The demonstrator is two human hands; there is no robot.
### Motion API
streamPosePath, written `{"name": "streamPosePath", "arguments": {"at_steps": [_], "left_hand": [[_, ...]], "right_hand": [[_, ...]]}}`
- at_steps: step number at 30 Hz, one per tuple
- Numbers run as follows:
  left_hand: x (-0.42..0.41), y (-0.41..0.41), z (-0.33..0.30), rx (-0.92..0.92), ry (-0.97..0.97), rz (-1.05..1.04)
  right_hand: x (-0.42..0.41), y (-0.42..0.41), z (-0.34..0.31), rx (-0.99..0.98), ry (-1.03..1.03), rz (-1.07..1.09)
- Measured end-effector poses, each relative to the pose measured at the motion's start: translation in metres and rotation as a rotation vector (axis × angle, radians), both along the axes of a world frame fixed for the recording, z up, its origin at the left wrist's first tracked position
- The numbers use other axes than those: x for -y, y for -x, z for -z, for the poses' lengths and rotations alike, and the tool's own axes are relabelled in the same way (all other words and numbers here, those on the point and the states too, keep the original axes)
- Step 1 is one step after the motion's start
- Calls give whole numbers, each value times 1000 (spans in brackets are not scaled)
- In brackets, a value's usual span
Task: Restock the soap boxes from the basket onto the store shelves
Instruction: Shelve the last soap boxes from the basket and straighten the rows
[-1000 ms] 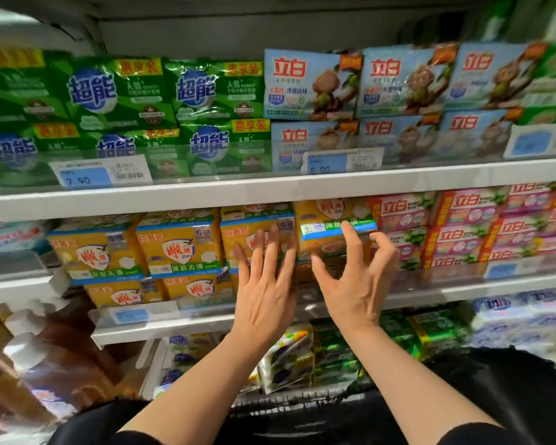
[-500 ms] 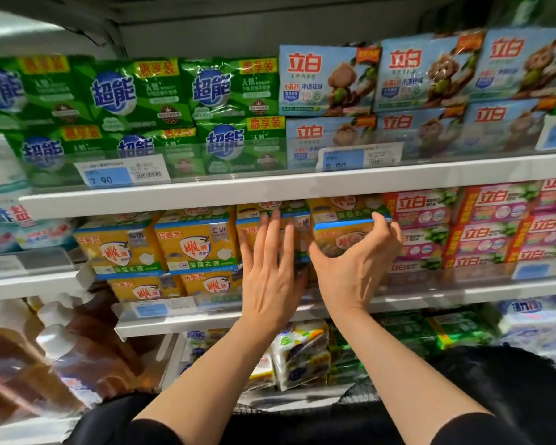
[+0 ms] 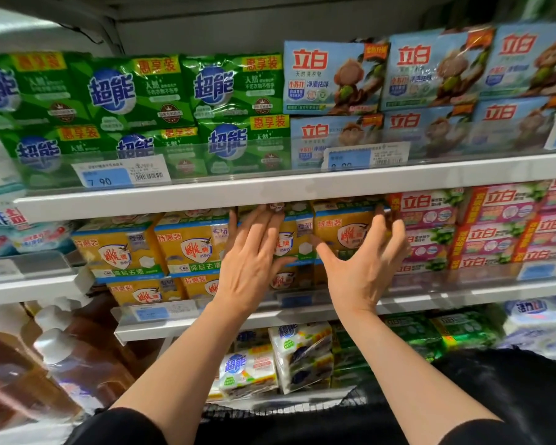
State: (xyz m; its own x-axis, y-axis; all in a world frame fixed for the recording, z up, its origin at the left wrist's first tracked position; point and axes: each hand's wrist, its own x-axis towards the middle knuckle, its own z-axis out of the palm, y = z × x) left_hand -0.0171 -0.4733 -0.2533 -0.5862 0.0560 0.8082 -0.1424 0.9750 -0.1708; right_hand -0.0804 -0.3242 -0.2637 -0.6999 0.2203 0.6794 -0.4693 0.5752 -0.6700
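Head view. My left hand (image 3: 254,261) lies flat against the front of a yellow soap box (image 3: 289,242) on the middle shelf (image 3: 463,292), fingers straight and together, thumb out to the right along the box's lower edge. My right hand (image 3: 363,268) is spread wide around the neighbouring yellow soap box (image 3: 344,232) just to the right, thumb at its lower left corner, fingers reaching up its right side; whether the fingertips actually grip it I cannot tell (that part is blurred). Both boxes sit in the top layer of the yellow row, directly under the upper shelf (image 3: 270,191), with more yellow boxes (image 3: 161,248) to the left and pink-and-red soap packs (image 3: 482,226) touching the row on the right. On the upper shelf stand green soap packs (image 3: 135,91) and blue soap packs (image 3: 334,78), with a price tag (image 3: 119,175) reading 7.90. Below, wrapped soap bundles (image 3: 270,361) fill the bottom level. The black basket (image 3: 511,396) sits low at the right, behind my forearms.
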Motion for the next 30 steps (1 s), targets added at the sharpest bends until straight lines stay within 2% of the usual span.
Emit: {"name": "streamPosePath", "arguments": {"at_steps": [4, 10, 15, 21, 25, 28, 30], "left_hand": [[5, 1, 3, 22, 113, -125], [6, 3, 6, 79, 97, -204], [10, 2, 11, 83, 118, -186], [3, -15, 36, 36, 31, -161], [4, -18, 51, 145, 41, -188], [9, -25, 50, 201, 55, -174], [12, -34, 53, 205, 65, -160]], "right_hand": [[-4, 2, 7, -18, -81, 6], [-9, 1, 20, -24, -186, -23], [-28, -2, 28, -15, -323, -95], [-42, -13, 36, -52, -548, -173], [-30, -16, 55, -32, -722, -217], [-23, -15, 59, 46, -734, -229], [-19, -16, 58, 3, -719, -221]]}}
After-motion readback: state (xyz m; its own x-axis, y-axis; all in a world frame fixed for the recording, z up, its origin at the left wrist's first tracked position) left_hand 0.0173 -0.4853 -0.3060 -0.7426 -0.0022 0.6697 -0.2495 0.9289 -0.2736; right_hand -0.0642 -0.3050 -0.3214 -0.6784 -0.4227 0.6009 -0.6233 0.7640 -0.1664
